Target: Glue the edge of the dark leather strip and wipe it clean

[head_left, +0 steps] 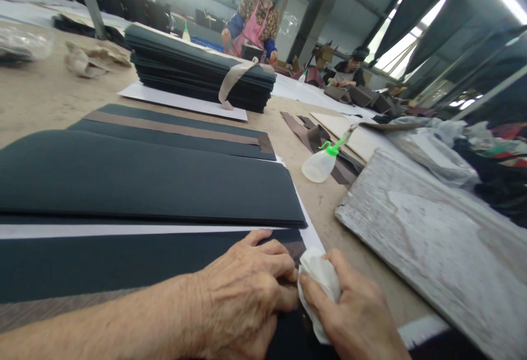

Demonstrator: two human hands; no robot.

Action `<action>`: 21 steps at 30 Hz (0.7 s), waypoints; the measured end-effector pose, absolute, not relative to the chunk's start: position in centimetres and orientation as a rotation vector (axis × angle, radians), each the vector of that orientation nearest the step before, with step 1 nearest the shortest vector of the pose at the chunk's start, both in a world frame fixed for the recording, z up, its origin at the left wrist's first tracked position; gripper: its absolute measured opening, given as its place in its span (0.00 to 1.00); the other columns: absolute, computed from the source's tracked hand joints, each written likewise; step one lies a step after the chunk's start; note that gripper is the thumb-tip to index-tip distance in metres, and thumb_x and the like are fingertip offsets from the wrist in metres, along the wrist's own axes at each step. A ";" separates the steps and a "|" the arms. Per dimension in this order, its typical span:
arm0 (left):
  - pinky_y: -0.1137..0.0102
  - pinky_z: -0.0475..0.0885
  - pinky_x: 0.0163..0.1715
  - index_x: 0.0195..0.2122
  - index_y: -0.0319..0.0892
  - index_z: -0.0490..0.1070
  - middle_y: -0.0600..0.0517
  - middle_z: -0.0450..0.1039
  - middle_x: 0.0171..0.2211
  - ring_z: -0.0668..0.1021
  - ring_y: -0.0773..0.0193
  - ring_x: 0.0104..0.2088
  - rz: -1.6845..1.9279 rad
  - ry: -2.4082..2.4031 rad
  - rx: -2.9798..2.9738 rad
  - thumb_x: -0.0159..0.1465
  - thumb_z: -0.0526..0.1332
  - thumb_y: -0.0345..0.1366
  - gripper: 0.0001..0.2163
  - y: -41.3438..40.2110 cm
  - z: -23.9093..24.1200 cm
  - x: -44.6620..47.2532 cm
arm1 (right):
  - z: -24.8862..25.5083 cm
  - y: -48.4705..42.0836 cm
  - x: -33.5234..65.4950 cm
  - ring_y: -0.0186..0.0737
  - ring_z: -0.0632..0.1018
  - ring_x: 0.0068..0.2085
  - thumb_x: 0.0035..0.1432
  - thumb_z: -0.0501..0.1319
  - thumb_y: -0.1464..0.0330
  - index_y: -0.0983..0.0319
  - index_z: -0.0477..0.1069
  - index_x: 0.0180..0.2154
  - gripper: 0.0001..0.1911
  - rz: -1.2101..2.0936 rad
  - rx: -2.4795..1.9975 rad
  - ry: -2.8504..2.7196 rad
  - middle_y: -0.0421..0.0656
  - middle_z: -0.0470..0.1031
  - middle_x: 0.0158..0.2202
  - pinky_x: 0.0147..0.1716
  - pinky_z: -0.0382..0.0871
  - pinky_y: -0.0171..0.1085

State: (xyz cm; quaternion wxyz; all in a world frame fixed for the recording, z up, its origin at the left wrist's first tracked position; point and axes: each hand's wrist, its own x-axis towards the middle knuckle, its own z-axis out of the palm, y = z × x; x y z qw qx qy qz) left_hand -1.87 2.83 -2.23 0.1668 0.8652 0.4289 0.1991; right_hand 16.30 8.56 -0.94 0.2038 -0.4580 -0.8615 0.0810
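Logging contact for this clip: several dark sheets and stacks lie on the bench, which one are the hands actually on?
The nearest dark sheet, at the bench's front edge. The left hand presses on it; the right hand holds a white cloth at its end.

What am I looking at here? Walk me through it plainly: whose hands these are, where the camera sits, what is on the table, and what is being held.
There is one picture, taken by a camera worn on a person's head, looking forward and down at their own bare hands. No machine is involved.

The left hand presses flat on a dark sheet with a brown strip at the near edge of the table. The right hand grips a crumpled white cloth right beside the left fingertips.

Behind lie more dark sheets, and further back a tall stack of them with a tan strip draped over it. To the right lies a small squeeze bottle with a green cap on its side, and a worn whitish board.

Two other people work at the far end.
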 end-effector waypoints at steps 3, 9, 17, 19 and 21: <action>0.58 0.51 0.56 0.36 0.45 0.69 0.57 0.67 0.42 0.66 0.63 0.44 0.569 1.231 2.460 0.53 0.60 0.31 0.09 2.9 -2.2 -1.9 | -1.2 8.8 16.1 0.34 0.69 0.17 0.48 0.53 0.60 0.58 0.58 0.21 0.10 0.191 -1.285 -2.406 0.36 0.66 0.16 0.14 0.59 0.31; 0.57 0.52 0.55 0.34 0.44 0.68 0.57 0.66 0.41 0.66 0.63 0.44 0.573 1.185 2.455 0.52 0.61 0.32 0.07 3.1 -2.2 -2.1 | -1.3 8.6 17.4 0.34 0.69 0.16 0.54 0.53 0.59 0.59 0.62 0.27 0.11 0.160 -1.289 -2.357 0.35 0.67 0.16 0.15 0.59 0.31; 0.56 0.52 0.55 0.33 0.44 0.69 0.55 0.67 0.41 0.65 0.61 0.45 0.515 1.187 2.483 0.53 0.60 0.32 0.06 3.0 -2.2 -1.8 | -1.7 9.2 15.9 0.34 0.69 0.17 0.52 0.51 0.64 0.59 0.59 0.24 0.08 -0.088 -1.096 -2.463 0.36 0.65 0.16 0.15 0.59 0.31; 0.56 0.52 0.55 0.34 0.44 0.69 0.55 0.67 0.42 0.65 0.61 0.45 0.499 1.196 2.475 0.53 0.61 0.33 0.07 3.0 -2.2 -1.8 | -2.1 9.6 15.6 0.37 0.69 0.17 0.52 0.50 0.63 0.59 0.59 0.24 0.09 -0.159 -1.128 -2.394 0.38 0.66 0.17 0.16 0.59 0.33; 0.56 0.51 0.56 0.37 0.45 0.69 0.56 0.66 0.42 0.65 0.61 0.45 0.512 1.198 2.455 0.52 0.62 0.33 0.10 3.1 -2.2 -1.8 | -2.2 9.8 15.7 0.37 0.68 0.16 0.53 0.50 0.61 0.60 0.60 0.25 0.10 -0.198 -1.167 -2.310 0.39 0.66 0.17 0.15 0.57 0.34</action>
